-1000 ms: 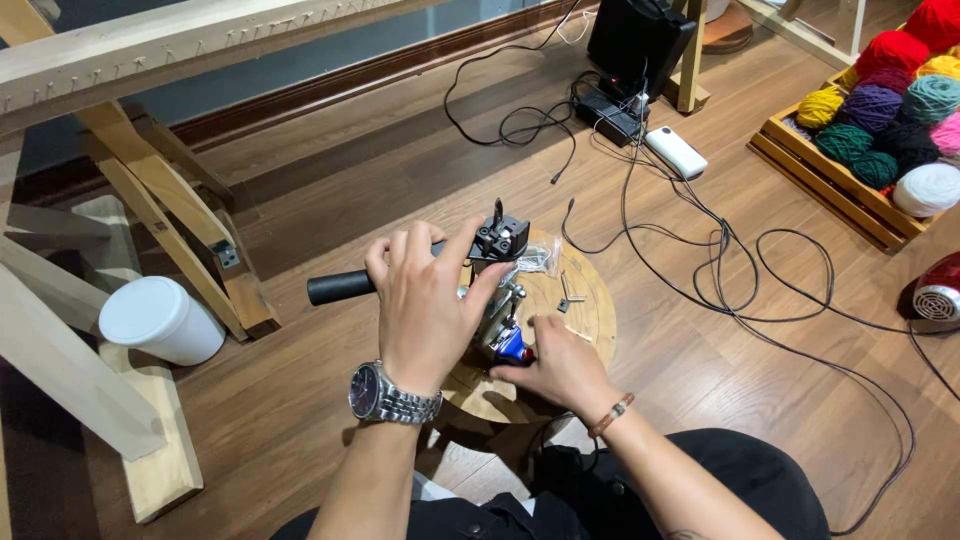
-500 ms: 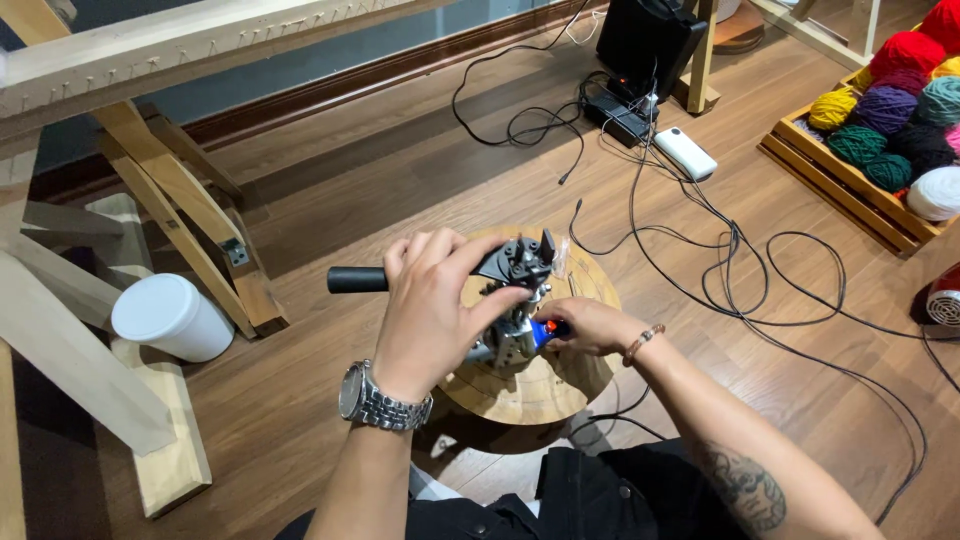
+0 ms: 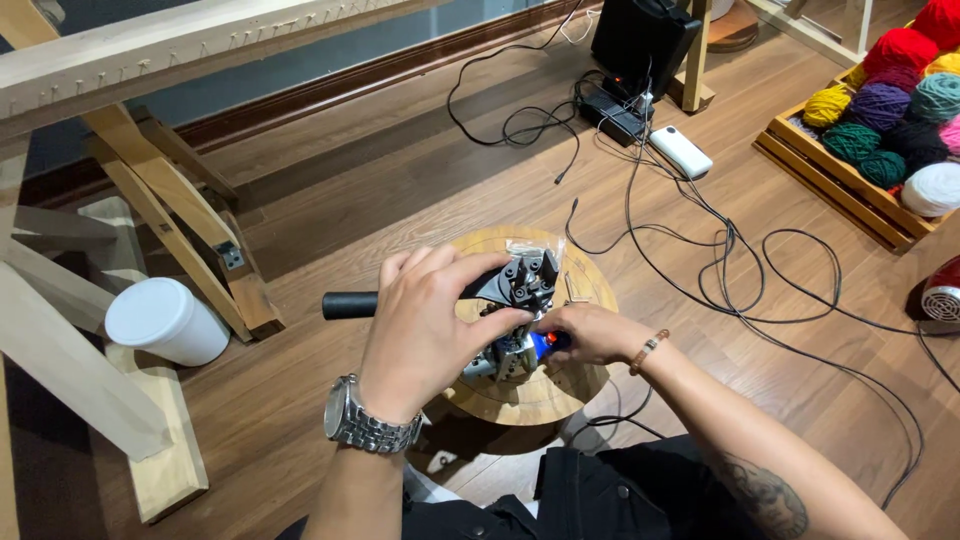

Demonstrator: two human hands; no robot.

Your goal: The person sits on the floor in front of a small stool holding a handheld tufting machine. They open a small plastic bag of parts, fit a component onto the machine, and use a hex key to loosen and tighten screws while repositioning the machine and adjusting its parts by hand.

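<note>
A floor of warm brown wooden planks fills the view, and at its middle stands a small round wooden stool (image 3: 540,395) with pale concentric rings on its top. Everything else lies around that stool: up and to its left a frame of pale square timber beams (image 3: 130,150) with a row of small pegs along its top rail, and left of the stool a smooth white cylindrical tub (image 3: 165,320) resting on the frame's foot. Thin black cables (image 3: 720,250) loop loosely over the planks to the right of the stool, running up to a black box (image 3: 640,40) and a white oblong device (image 3: 682,152). Far right of the stool sits a slatted wooden tray (image 3: 830,190) packed with fuzzy round yarn balls in red, yellow, purple, green, pink and white.

Above the stool's top is a small device of black and silvery metal (image 3: 525,300), angular and toothed at its head, with a matte black cylindrical handle (image 3: 350,305) jutting left. The left hand (image 3: 430,340), a steel link watch at its wrist, curls around the device's body and covers most of it. The right hand (image 3: 590,335), with a beaded bracelet, pinches a small blue and red part (image 3: 548,343) at the device's lower side. Crinkled clear plastic (image 3: 535,247) lies behind the device; the device's underside is hidden by the fingers.
</note>
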